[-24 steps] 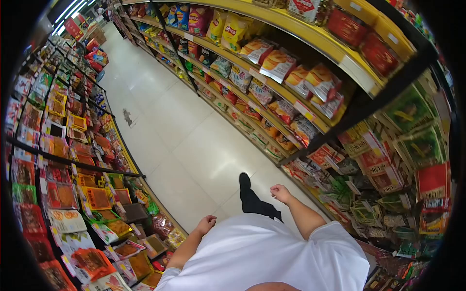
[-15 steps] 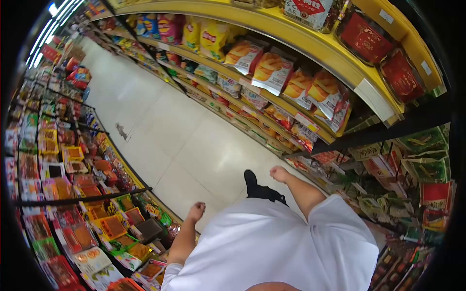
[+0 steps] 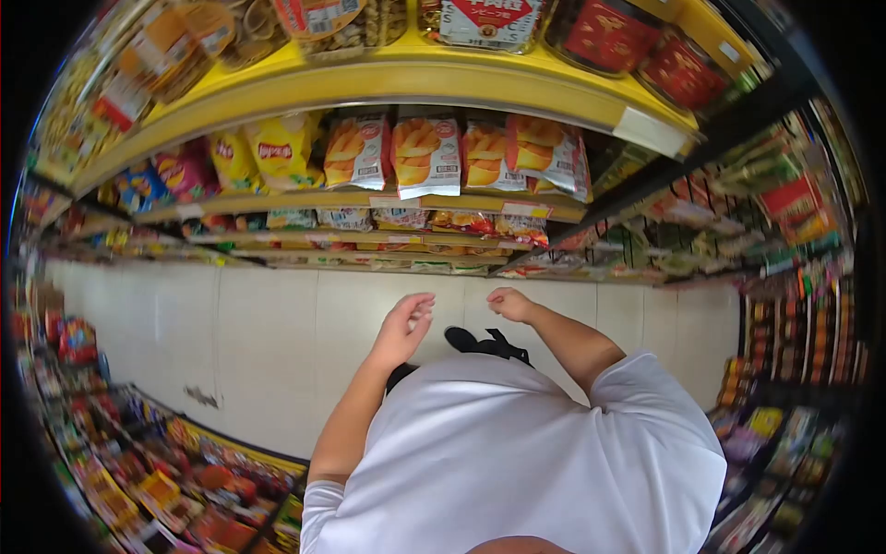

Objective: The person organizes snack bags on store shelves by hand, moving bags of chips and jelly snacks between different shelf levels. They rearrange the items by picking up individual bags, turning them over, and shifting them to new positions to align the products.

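Observation:
Both hands hang in front of the white shirt (image 3: 535, 434), above the pale floor. My left hand (image 3: 406, 325) has its fingers apart and holds nothing. My right hand (image 3: 510, 304) has its fingers curled in; what they hold, if anything, is hidden. Neither hand touches the shelves. Beyond them, a shelf bears white-and-orange snack bags (image 3: 426, 152) and yellow chip bags (image 3: 281, 152). Dark shoes (image 3: 475, 342) show just below the hands.
A yellow upper shelf edge (image 3: 369, 81) carries jars with red labels (image 3: 609, 37). Hanging packets (image 3: 789, 208) line the right side. Packaged goods (image 3: 217, 480) fill a low display at the lower left. Tiled floor (image 3: 268, 323) runs between them.
The view has turned to the right, so the snack shelf now lies straight ahead. My left hand has risen nearer my right hand, and its fingers have spread.

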Demonstrator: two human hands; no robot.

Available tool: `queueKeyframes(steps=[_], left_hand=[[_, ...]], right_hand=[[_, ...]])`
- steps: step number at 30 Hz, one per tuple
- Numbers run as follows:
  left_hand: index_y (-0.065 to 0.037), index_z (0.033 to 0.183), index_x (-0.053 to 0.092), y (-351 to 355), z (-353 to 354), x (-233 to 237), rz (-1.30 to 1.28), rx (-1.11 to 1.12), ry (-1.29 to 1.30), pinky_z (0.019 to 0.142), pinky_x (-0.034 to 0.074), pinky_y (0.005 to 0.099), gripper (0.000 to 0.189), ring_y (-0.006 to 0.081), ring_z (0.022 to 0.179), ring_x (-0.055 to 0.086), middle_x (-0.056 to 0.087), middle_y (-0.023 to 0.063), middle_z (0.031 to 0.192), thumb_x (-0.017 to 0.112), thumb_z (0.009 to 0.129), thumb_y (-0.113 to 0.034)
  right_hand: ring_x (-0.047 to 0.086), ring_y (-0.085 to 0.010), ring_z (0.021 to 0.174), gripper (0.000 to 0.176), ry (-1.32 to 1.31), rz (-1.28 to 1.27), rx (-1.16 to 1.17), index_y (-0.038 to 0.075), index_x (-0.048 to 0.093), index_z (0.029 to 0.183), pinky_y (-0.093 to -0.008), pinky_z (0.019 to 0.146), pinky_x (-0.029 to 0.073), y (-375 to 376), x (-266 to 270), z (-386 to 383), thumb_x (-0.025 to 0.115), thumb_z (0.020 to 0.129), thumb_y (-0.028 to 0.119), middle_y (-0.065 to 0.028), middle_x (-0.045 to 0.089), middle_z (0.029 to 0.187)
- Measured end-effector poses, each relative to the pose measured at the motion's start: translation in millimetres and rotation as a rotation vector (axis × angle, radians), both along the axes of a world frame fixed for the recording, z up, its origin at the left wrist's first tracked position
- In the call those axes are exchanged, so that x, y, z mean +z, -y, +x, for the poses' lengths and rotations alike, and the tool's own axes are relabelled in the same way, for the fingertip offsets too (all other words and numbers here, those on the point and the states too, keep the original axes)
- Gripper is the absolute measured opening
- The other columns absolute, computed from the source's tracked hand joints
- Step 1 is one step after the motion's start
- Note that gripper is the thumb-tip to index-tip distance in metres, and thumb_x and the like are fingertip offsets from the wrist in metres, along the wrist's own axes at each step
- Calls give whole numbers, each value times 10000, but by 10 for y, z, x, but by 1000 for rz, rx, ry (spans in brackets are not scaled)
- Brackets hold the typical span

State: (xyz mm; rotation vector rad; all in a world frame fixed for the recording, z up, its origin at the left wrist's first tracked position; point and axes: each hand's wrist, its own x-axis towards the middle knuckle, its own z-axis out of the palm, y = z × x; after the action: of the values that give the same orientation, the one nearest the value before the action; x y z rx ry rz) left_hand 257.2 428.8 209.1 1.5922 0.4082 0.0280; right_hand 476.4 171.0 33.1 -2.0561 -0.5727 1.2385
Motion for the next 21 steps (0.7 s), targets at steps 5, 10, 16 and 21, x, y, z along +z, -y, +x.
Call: queueKeyframes(steps=[5, 10, 16, 21], left_hand=[[-56, 1429, 518, -442, 749, 1141, 687, -264, 541, 1081, 449, 444, 662, 372, 1263, 554, 573, 187, 1363, 769, 817, -91], [-91, 1516, 420, -536, 1686, 1645, 1082, -276, 573, 1194, 320, 507, 865, 414, 1406, 415, 469, 208, 1488, 837, 767, -209], [-116, 1583, 337, -488, 2229, 1535, 1457, -305, 356, 1236, 213, 581, 1000, 425, 1465, 342, 425, 234, 1536, 852, 765, -372], [-141, 1539, 432, -383, 2354, 1494, 1452, -342, 454, 1210, 278, 577, 896, 435, 1398, 419, 502, 245, 1435, 855, 771, -326]], right_hand=[[649, -145, 795, 265, -59, 121, -571, 21, 670, 1172, -306, 721, 544, -85, 442, -540, 688, 926, 116, -42, 696, 906], [551, -140, 1121, 468, 677, 684, -793, 62, 522, 1363, -269, 810, 532, -504, 1720, -480, 669, 920, 25, -79, 523, 1338], [407, -363, 1450, 843, 1054, 447, -814, 50, 306, 1550, -399, 1024, 533, -699, 3077, 163, 781, 858, 136, -207, 280, 1616], [352, -451, 1467, 1079, 1144, 181, -743, 95, 276, 1582, -509, 1118, 445, -699, 3063, 495, 890, 729, 344, -232, 222, 1657]])
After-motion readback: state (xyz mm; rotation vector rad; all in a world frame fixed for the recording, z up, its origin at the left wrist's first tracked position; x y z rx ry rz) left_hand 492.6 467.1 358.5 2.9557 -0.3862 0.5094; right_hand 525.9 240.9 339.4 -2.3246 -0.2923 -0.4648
